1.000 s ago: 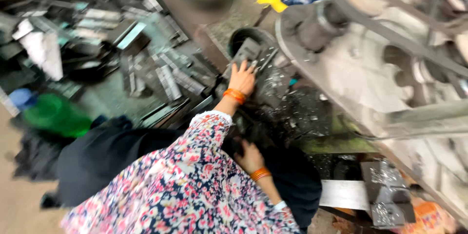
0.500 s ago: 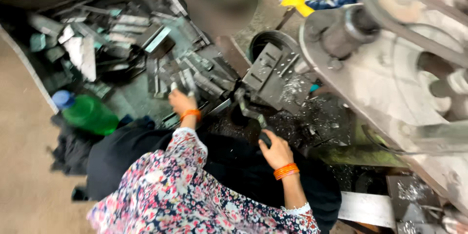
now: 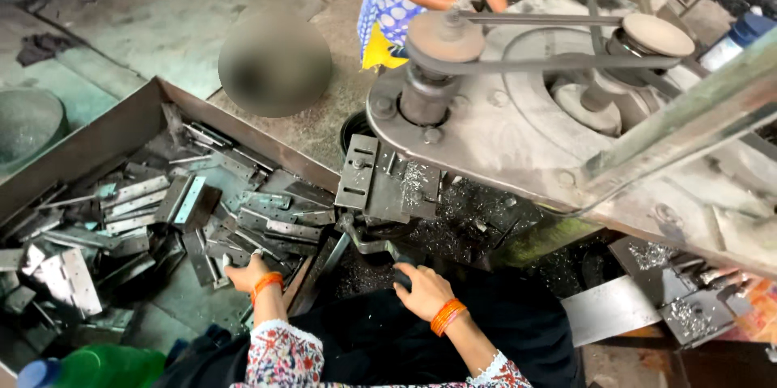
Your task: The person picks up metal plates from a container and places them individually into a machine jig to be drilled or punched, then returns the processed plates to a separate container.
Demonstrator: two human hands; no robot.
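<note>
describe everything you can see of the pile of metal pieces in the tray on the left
The pile of metal pieces is a loose heap of flat grey strips and hinge-like plates, many with punched holes, lying crisscross at all angles. They look like dull steel, some paler and shinier. They fill an open, dark metal tray with a slanted wall, left of the machine. The left hand reaches into the near edge of the pile with its fingers on a piece; the right hand is apart from it.
</note>
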